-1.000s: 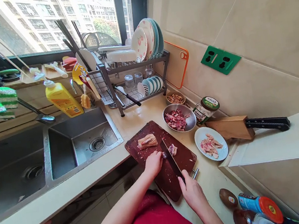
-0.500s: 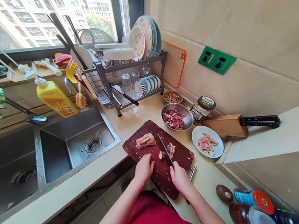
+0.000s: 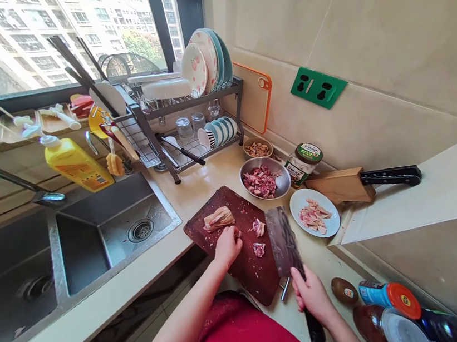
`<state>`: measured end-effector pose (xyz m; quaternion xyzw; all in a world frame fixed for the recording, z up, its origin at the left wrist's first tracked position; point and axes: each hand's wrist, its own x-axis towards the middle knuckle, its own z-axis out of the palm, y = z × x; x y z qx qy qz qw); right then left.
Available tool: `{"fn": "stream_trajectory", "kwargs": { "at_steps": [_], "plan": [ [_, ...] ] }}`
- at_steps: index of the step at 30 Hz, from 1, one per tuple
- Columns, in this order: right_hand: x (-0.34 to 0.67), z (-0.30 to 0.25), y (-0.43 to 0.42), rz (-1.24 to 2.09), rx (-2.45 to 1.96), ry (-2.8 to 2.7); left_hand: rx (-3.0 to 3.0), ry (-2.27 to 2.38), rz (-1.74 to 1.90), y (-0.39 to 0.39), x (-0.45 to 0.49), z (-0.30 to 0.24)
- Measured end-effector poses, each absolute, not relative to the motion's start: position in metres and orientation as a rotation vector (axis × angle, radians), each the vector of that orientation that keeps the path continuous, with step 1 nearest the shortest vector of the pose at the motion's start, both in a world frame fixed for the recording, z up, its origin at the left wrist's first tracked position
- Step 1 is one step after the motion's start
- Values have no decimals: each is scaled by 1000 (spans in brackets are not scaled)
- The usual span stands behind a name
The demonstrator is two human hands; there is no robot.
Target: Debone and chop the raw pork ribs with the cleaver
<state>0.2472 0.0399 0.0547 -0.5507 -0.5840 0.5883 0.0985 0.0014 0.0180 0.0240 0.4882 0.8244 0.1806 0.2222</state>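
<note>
Kitchen counter, viewed from above. Nearest the viewer, the right hand (image 3: pixel 312 293) is closed around the dark handle of one cleaver (image 3: pixel 282 239), whose broad blade lies flat over the right edge of the cutting board (image 3: pixel 227 255). The left hand (image 3: pixel 226 246) rests on the board with its fingers curled; whether they pinch anything cannot be told. On the board lie three portions of meat: two small cut pieces (image 3: pixel 258 238) between hand and blade, and one larger slab (image 3: pixel 218 218) toward the far end. Right of the board, a white plate (image 3: pixel 314 213) holds pale meat slices; beyond it, a metal bowl (image 3: pixel 264 178) holds red meat pieces, and a smaller bowl (image 3: pixel 257 147) holds brownish contents too small to identify. One green-lidded jar (image 3: pixel 303 161) lies tilted beside a wooden knife block (image 3: pixel 340 186) holding one knife. The bottles (image 3: pixel 392 312) at lower right are cut off. Farther back stand the dish rack (image 3: pixel 179 116) and double sink (image 3: pixel 105 226).
</note>
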Motion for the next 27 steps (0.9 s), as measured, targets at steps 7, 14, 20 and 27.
{"fn": "stream_trajectory", "kwargs": {
  "at_steps": [7,14,20,27],
  "plan": [
    [274,16,31,2059,-1652,-1333,1607,1861,392,58,23,38],
    [234,7,37,2253,-1438,-1241,1459,1815,599,55,28,26],
    [212,61,80,2245,-1345,-1236,1444,1890,793,96,12,56],
    [164,140,166,1690,-1391,-1634,1356,1972,913,201,-15,105]
  ]
}}
